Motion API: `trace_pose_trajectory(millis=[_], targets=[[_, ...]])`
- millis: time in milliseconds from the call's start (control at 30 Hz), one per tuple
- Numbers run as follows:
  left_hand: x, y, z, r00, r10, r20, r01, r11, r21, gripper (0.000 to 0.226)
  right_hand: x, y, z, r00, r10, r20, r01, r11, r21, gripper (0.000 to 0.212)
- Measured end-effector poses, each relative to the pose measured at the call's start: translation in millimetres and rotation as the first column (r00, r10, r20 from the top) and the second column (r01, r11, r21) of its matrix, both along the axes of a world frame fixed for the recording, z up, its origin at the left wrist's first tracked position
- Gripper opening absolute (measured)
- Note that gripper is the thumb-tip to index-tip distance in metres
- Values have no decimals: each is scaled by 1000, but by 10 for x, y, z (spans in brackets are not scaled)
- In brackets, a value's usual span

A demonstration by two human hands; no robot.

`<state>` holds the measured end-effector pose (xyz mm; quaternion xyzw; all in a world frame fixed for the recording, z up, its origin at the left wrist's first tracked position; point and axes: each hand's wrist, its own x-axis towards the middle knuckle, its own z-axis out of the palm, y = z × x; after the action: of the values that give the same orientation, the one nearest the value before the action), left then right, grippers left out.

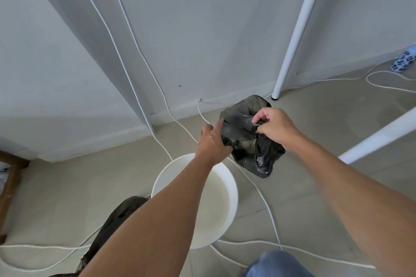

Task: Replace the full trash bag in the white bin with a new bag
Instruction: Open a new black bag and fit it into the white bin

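Black and crinkly, the new bag [245, 139] is held up in the air by both hands, past the far right edge of the white bin [221, 200]. The right hand [275, 127] has its fingers [258, 119] curled tight and pinches a fold near the top of the bag. The left hand [212, 141] is on the left side of the bag, with its fingers bent around the plastic and its thumb tucked in under it, so it has hold of the bag too. The bag is still bunched up, and a shiny corner hangs down toward the floor [315, 186]. The white bin stands on the floor, near the person, under the left arm, and it looks bare and white inside. A dark bag [112, 225] lies on the floor just left of the bin, partly hidden by the left arm. Thin white cords [267, 207] run over the floor around the bin and up the grey wall [202, 29]. A white pole leg [292, 40] stands on the floor on the far right, near the held bag. A bit of blue jeans [276, 263] shows at the near edge.
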<state>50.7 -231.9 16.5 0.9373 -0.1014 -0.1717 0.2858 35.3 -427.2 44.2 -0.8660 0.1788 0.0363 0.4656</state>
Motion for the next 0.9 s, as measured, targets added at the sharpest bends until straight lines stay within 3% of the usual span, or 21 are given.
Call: trace_pose_trajectory(millis=[100, 167, 233, 300, 500, 600, 667, 733, 767, 833, 900], targets=[[38, -163, 174, 999, -3, 52, 2, 1000, 22, 94, 34, 13, 392, 995, 98, 34, -100, 993, 70, 32], [69, -189, 280, 989, 53, 141, -54, 999, 4, 72, 47, 13, 671, 984, 168, 52, -174, 975, 140, 34], [110, -138, 412, 970, 122, 209, -101, 989, -109, 50, 58, 3, 916, 971, 231, 68, -241, 942, 234, 35], [145, -31, 576, 971, 165, 173, -122, 965, -234, 37, 68, 8, 1116, 965, 243, 98, -261, 923, 282, 34], [99, 446, 926, 969, 196, 149, -147, 947, -286, 25, 28, 212, 1296, 976, 101, 191, -134, 976, 173, 28], [-11, 700, 978, 962, 260, 80, -219, 915, -340, 26, -59, 369, 1288, 969, 147, 196, -182, 968, 173, 10], [-108, 864, 958, 958, 287, -1, -268, 890, -369, 28, -143, 443, 1282, 958, 271, 96, -282, 949, 141, 49], [-221, 1027, 903, 944, 315, -94, -326, 863, -385, 28, -243, 524, 1214, 903, 424, -65, -426, 904, -27, 90], [-284, 1108, 871, 937, 321, -141, -350, 850, -394, 29, -301, 579, 1149, 868, 476, -142, -494, 857, -144, 97], [-398, 1250, 786, 916, 324, -236, -396, 817, -419, 30, -377, 668, 979, 833, 504, -228, -553, 771, -316, 80], [-498, 1365, 705, 875, 335, -351, -472, 751, -462, 29, -399, 717, 859, 850, 471, -236, -527, 756, -388, 37]])
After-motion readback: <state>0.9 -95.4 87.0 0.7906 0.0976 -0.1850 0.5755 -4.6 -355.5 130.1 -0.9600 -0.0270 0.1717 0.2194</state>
